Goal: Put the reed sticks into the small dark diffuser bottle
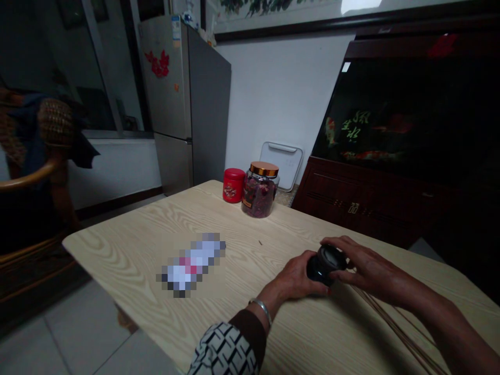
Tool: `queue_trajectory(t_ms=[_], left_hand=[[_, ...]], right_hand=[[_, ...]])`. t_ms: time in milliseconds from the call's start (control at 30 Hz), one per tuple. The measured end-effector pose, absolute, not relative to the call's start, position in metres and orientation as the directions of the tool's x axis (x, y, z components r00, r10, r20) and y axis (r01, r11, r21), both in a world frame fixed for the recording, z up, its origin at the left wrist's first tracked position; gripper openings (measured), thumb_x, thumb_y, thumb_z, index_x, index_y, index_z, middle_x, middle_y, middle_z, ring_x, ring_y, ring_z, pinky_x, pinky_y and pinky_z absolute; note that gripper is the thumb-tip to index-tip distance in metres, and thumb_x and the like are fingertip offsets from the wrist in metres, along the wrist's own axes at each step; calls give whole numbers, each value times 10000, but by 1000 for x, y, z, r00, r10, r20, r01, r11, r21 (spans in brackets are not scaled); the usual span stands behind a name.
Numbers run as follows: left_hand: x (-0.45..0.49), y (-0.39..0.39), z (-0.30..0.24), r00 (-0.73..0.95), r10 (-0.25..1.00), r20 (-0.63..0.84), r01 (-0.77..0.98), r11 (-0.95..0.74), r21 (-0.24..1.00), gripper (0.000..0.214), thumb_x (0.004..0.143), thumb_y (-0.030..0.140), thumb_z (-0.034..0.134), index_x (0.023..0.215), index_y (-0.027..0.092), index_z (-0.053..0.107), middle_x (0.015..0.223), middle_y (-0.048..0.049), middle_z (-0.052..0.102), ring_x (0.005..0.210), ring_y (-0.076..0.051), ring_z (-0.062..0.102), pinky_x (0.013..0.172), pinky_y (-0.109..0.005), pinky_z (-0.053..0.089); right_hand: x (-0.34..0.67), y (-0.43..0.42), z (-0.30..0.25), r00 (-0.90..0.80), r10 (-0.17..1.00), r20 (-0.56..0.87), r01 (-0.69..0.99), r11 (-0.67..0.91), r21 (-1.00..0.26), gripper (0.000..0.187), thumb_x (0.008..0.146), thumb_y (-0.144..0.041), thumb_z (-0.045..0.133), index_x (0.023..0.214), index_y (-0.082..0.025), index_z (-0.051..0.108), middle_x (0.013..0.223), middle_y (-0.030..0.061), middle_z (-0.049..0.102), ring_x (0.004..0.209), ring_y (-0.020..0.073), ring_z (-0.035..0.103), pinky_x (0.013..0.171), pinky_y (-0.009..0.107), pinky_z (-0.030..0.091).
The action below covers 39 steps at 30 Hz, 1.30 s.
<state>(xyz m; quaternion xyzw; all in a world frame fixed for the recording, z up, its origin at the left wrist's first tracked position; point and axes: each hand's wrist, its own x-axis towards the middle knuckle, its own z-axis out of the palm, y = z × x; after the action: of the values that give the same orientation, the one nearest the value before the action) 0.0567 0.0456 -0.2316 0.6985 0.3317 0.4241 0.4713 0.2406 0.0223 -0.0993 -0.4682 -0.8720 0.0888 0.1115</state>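
My left hand (pixel 299 276) is wrapped round a small glossy black jar (pixel 318 271) just over the right part of the wooden table. The fingers of my right hand (pixel 353 260) grip a round dark piece with a greyish face (pixel 332 257), which looks like the jar's lid or rim, at the top of the jar. I cannot tell whether that piece is apart from the jar. Beneath my right forearm, several thin brown sticks (pixel 394 325) lie on the tabletop.
A red canister (pixel 233 185) and a clear jar of dried flowers with a copper-coloured lid (pixel 259 190) stand at the table's (pixel 250 307) far edge. A blurred-out flat item (pixel 193 264) lies left of centre. Beyond are a fridge (pixel 167 94) and a fish tank (pixel 390 114).
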Motion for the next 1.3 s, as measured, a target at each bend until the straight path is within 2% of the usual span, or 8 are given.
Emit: queue_trajectory(t_ms=[200, 400, 567, 700, 900, 1000, 1133, 1300], left_hand=[[59, 48, -235, 421, 871, 254, 59, -306, 950, 801, 535, 349, 912, 1249, 194, 583, 1105, -80, 686, 977, -255, 631, 779, -316, 496], [57, 45, -230, 415, 867, 276, 73, -334, 940, 780, 545, 424, 909, 1218, 184, 595, 1092, -77, 688, 976, -251, 629, 789, -318, 483], [57, 46, -231, 424, 866, 264, 74, -324, 943, 803, 547, 369, 907, 1259, 198, 577, 1119, -72, 673, 1006, -255, 621, 809, -325, 490], [58, 46, -232, 420, 874, 244, 63, -297, 953, 806, 532, 344, 916, 1250, 191, 581, 1119, -87, 681, 988, -267, 632, 794, -340, 500], [57, 44, -229, 412, 863, 292, 9, -324, 946, 804, 539, 398, 920, 1242, 185, 592, 1152, -106, 689, 1055, -299, 632, 863, -379, 494], [57, 43, -228, 415, 871, 261, 21, -296, 955, 831, 533, 381, 922, 1267, 183, 585, 1144, -104, 687, 1051, -295, 632, 856, -369, 500], [56, 44, -227, 422, 871, 252, 40, -296, 954, 838, 529, 403, 922, 1265, 185, 588, 1139, -97, 688, 1043, -288, 634, 860, -364, 497], [56, 43, -224, 418, 871, 259, 30, -298, 954, 805, 534, 376, 923, 1244, 180, 597, 1124, -95, 690, 1024, -279, 630, 848, -356, 496]], right_hand=[[228, 23, -91, -411, 912, -12, 911, 410, -40, 676, 823, -609, 611, 1341, -178, 550, 1220, 174, 688, 1022, 364, 688, 892, 520, 527], [237, 20, -91, -548, 835, -53, 821, 525, -225, 802, 823, -450, 610, 1537, -220, 326, 1556, 140, 425, 1382, 301, 467, 1102, 434, 426], [237, 25, -88, -541, 840, -35, 831, 528, -175, 570, 867, -433, 555, 1394, -221, 517, 1358, 142, 618, 1172, 295, 633, 962, 420, 518], [231, 25, -85, -360, 928, -90, 933, 361, -14, 742, 821, -674, 568, 1392, -202, 531, 1095, 166, 743, 985, 380, 704, 874, 521, 525], [247, 17, -92, -511, 859, 33, 810, 494, -317, 1029, 790, -540, 680, 1603, -289, 100, 1552, 153, 435, 1335, 336, 519, 1004, 457, 489], [253, 17, -91, -402, 915, 23, 871, 390, -299, 976, 833, -575, 612, 1601, -250, 105, 1163, 133, 722, 952, 308, 717, 778, 417, 557], [253, 17, -87, -114, 980, 162, 979, 138, -150, 791, 878, -730, 398, 1472, -209, 413, 780, 101, 740, 758, 357, 714, 661, 454, 518], [246, 13, -98, -317, 926, 205, 863, 371, -342, 692, 915, -649, 420, 1485, -257, 393, 1267, 145, 681, 1101, 325, 675, 863, 460, 546]])
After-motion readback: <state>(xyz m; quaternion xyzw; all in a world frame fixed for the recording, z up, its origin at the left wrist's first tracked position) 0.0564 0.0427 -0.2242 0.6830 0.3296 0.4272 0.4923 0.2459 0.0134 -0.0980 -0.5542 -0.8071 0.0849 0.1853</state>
